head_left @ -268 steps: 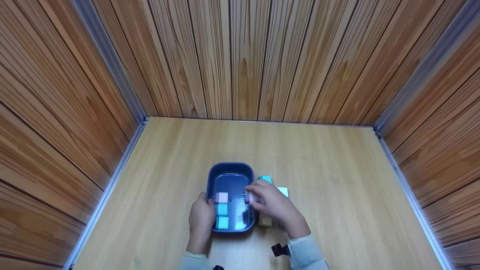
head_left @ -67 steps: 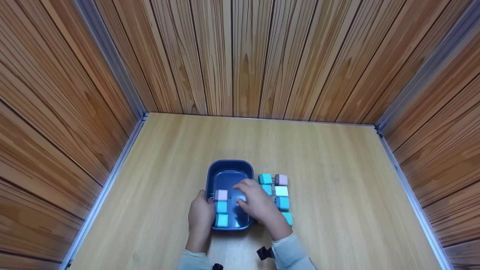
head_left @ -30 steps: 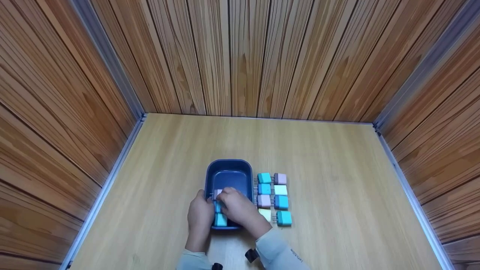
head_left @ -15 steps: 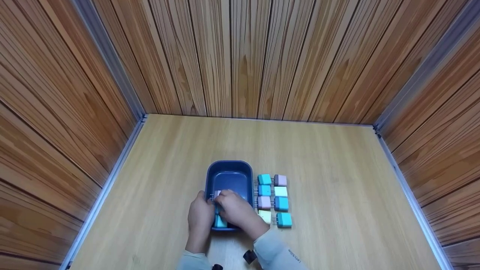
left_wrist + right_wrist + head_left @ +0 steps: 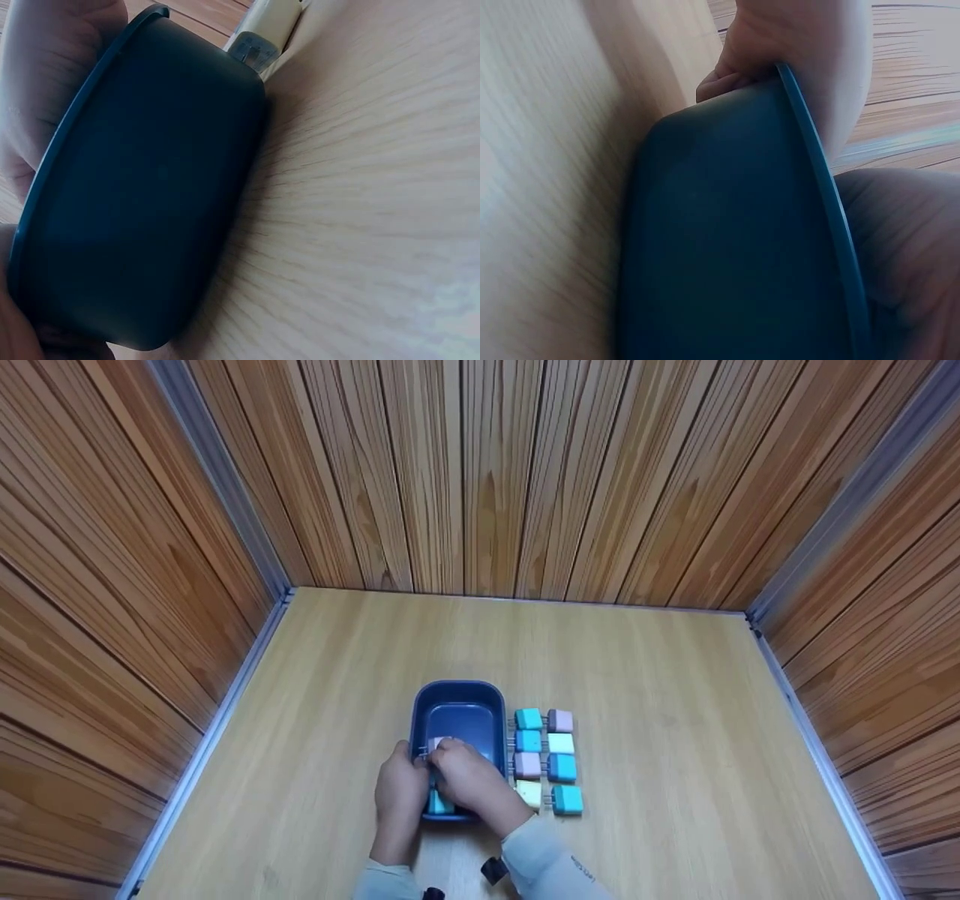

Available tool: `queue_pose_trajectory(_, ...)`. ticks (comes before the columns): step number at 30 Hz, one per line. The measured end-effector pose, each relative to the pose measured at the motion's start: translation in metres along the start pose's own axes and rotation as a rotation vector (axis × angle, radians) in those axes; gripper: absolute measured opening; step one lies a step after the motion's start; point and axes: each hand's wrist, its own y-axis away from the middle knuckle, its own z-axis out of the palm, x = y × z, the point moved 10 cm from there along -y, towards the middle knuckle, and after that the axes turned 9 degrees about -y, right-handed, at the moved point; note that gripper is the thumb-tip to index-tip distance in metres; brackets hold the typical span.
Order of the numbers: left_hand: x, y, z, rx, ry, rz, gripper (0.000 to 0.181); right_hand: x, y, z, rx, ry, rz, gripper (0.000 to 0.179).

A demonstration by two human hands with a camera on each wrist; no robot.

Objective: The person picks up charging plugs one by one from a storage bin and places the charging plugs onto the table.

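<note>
My left hand (image 5: 400, 787) grips the left rim of a dark blue plastic tray (image 5: 469, 720), thumb at the edge. Along the tray's left side lie plug chargers: a pink one (image 5: 436, 743) farther back and a teal one (image 5: 441, 804) in front. Between these two, my right hand (image 5: 469, 772) has its fingers curled down on the blue charger, which they mostly hide. Both wrist views show mainly the tray's outer wall (image 5: 150, 187), with the right hand (image 5: 900, 255) reaching over the rim in the right wrist view.
Right of the tray, several chargers stand in two columns on the wooden table (image 5: 675, 720), among them a cream one (image 5: 529, 793), a lilac one (image 5: 560, 721) and a teal one (image 5: 567, 800). Wood-panelled walls (image 5: 495, 495) enclose the table at the back and sides.
Earlier my right hand held a pink charger at the tray's right side; it then opened over the tray and moved left onto the blue charger. My left hand has stayed on the rim.
</note>
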Motion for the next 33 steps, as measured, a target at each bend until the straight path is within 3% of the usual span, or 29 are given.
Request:
queue_pose_trajectory(7,0.001,-0.001,-0.001,0.008,0.015,-0.007,0.005,0.004,-0.004,0.002,-0.009,-0.014,0.027,0.021)
queue_pose_trajectory(16,0.0,0.001,0.002,-0.04,0.019,-0.034,0.014,0.017,0.002,0.007,-0.066,-0.098,0.099,0.032)
queue_pose_trajectory(25,-0.001,0.0,0.005,-0.036,0.029,-0.031,0.018,0.021,0.004,0.008,-0.072,-0.129,0.068,0.033)
queue_pose_trajectory(33,-0.003,0.002,0.004,-0.038,0.014,-0.044,0.023,0.032,0.01,0.012,-0.055,-0.125,0.082,0.045)
